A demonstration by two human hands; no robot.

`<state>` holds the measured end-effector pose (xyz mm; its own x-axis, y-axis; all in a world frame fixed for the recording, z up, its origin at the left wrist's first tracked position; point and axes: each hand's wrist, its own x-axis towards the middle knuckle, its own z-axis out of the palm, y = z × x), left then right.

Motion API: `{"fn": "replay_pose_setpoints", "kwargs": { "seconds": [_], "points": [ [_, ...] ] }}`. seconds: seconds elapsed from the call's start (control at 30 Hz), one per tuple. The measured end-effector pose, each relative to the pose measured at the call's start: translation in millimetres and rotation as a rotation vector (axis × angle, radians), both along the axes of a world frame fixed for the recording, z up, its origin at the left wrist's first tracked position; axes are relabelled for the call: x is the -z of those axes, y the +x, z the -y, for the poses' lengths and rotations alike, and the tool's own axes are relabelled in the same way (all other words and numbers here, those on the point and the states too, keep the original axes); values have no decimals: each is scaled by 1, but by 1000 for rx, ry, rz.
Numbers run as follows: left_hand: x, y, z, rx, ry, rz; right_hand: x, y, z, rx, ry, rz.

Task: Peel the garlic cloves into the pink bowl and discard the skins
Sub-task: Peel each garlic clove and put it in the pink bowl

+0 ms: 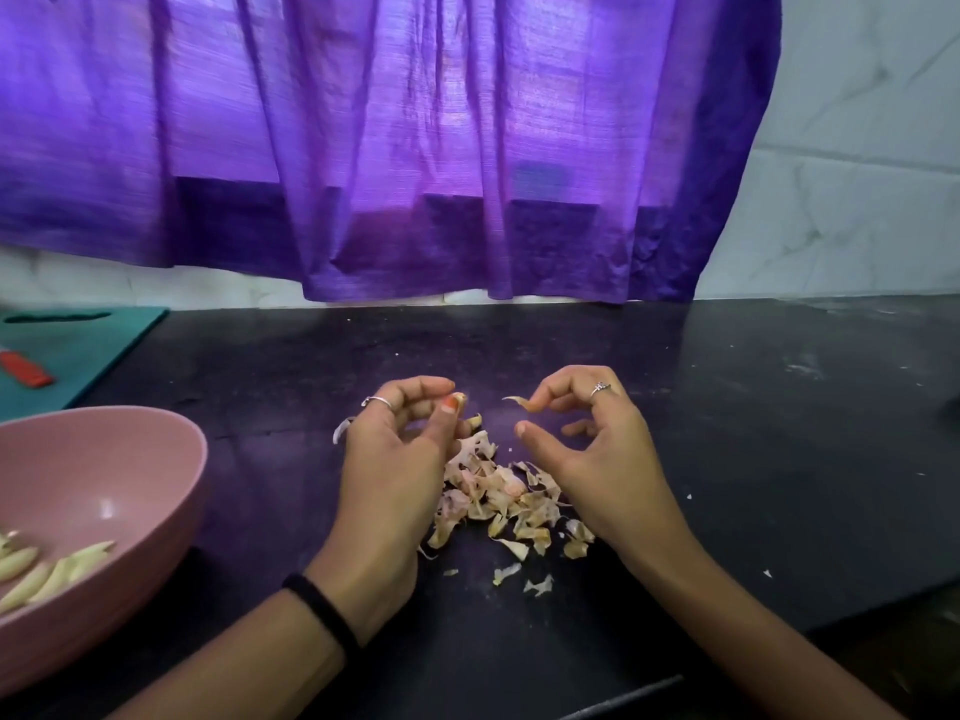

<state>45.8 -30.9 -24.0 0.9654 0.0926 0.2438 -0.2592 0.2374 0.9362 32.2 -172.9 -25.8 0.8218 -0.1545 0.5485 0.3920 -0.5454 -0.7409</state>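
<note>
Garlic clove (459,399) pinched in left fingers (448,407) above skins (506,498)

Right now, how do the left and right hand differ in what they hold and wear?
The left hand pinches a garlic clove between thumb and fingertips; the right hand has a loose strip of skin at its fingertips. The left wrist wears a black band; the right wrist is bare. Both wear a ring and hover above the skin pile on the black counter.
</note>
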Motion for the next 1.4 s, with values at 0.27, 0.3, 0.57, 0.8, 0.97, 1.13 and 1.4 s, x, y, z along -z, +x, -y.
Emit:
{"fn": "replay_pose_setpoints", "kwargs": {
  "seconds": [0.27, 0.3, 0.57, 0.8, 0.97, 1.13, 1.4],
  "points": [
    [4, 0, 1, 30, 59, 14, 6, 1, 5, -49, -31, -36],
    [4, 2, 0, 31, 54, 3, 6, 1, 4, -41, -42, -37],
    [5, 0, 0, 109, 10, -20, 4, -2, 8, -79, -79, -66],
    [6, 0, -2, 106, 144, 66, 1, -5, 0, -212, -16, -48],
    [8, -2, 0, 135, 216, 135, 1, -5, 4, -171, 5, -27],
    [7, -6, 0, 73, 348, 233, 2, -6, 1, -151, -85, 55],
    [3, -11, -2, -58, 593, 483, 3, -6, 1, -76, -352, 270]
  ]
}}
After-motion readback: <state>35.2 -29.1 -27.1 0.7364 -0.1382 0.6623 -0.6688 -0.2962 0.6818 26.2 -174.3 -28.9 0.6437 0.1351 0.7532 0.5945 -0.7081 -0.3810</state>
